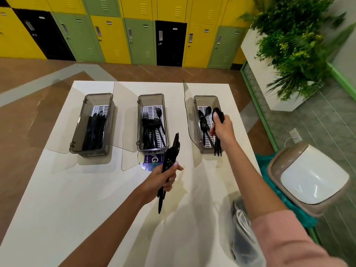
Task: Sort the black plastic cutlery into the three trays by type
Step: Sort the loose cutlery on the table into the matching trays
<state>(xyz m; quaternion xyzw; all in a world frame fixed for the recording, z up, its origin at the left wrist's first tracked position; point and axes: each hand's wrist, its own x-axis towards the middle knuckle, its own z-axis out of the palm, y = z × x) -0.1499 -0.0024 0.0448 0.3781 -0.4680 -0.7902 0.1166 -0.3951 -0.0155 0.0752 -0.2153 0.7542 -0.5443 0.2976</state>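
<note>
While the right hand (221, 130) clasped a bundle of black utensils (217, 147) above the right tray (205, 97), the left hand (161, 179) gripped another bundle (170, 157) before the middle tray (150, 95).

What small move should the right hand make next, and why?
Probably lower its bundle into the right tray and let go: the right hand holds it just over that tray, which already has spoons, and the rounded tops look like spoons.

Table (77, 199): left tray (78, 124), middle tray (152, 151), right tray (195, 120), plastic bag (242, 234).
</note>
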